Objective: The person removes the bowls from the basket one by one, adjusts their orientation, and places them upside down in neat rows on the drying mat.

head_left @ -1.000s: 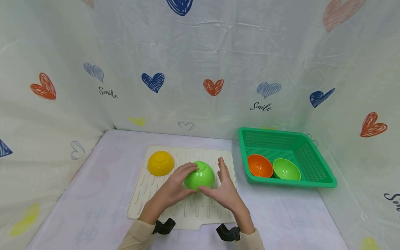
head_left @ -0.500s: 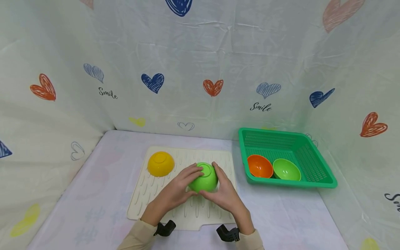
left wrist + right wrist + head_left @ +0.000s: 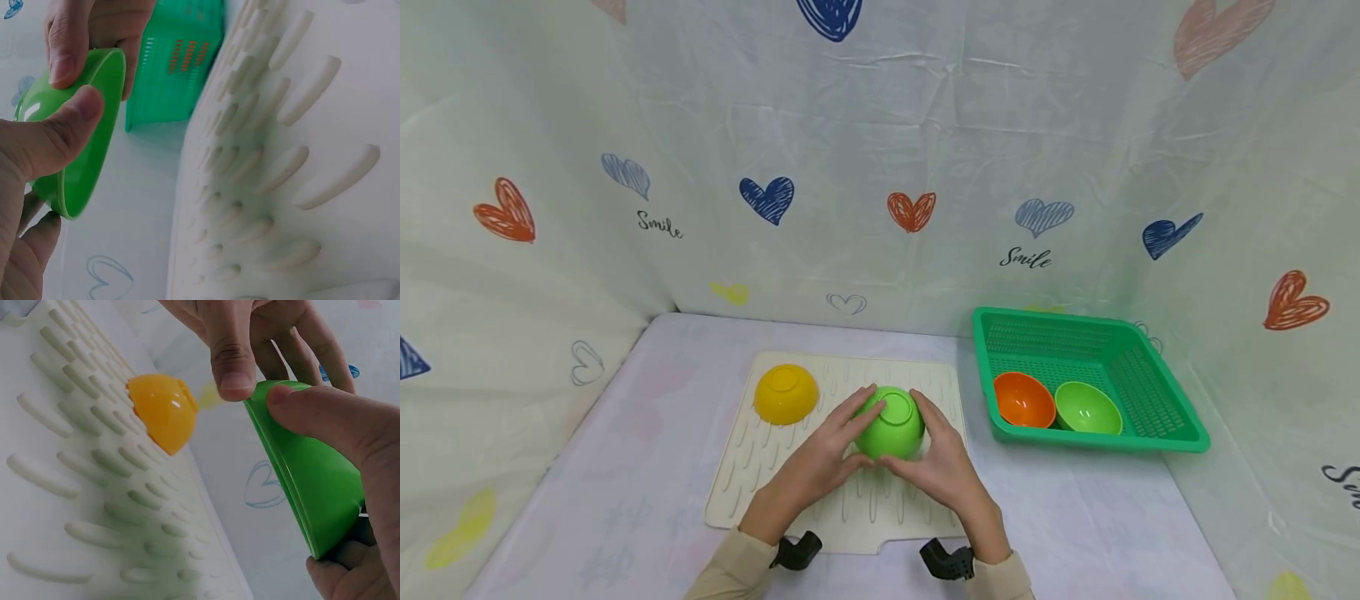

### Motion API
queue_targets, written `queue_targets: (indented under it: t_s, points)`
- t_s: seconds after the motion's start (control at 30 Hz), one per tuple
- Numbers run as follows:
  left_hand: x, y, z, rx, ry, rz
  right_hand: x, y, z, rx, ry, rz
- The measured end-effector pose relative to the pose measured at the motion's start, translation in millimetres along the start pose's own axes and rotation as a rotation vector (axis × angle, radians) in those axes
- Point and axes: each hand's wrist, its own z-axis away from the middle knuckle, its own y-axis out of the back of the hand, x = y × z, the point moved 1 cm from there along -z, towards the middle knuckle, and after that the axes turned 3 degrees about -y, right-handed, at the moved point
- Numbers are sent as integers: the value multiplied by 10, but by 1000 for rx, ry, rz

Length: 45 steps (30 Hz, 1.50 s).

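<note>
A green bowl (image 3: 891, 433), upside down with its foot ring up, is held between both hands above a cream ridged drying mat (image 3: 850, 512). My left hand (image 3: 822, 454) grips its left side, thumb at the near rim and fingers curving over the outside. On the opposite side my right hand (image 3: 942, 462) holds the bowl, thumb near the left thumb. Both wrist views show a gap between the bowl's rim (image 3: 94, 181) and the mat's ridges. A yellow bowl (image 3: 786, 395) lies upside down at the mat's back left corner.
At the back right stands a green perforated basket (image 3: 1165, 442). Inside it an orange bowl (image 3: 1024, 400) and a lighter green bowl (image 3: 1087, 408) sit side by side, openings up. A white curtain (image 3: 850, 125) printed with hearts encloses the back and sides of the white-covered table (image 3: 625, 467).
The right hand, earlier spread beside the green bowl, has closed onto its right side. The bowl has shifted slightly right, and the left hand has moved with it. The other bowls stay put.
</note>
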Motion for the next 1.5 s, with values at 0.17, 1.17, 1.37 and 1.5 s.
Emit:
queue_targets:
  t_s: [0.17, 1.17, 1.37, 1.5]
  points:
    - [-79, 11, 34, 70, 114, 124, 23, 1, 3, 27, -1, 1]
    - [-420, -155, 129, 84, 297, 155, 285, -291, -248, -79, 16, 55]
    - [-485, -191, 112, 0, 417, 141, 420, -435, -335, -62, 9, 38]
    - [-519, -204, 76, -28, 471, 139, 427, -489, -390, -49, 10, 28]
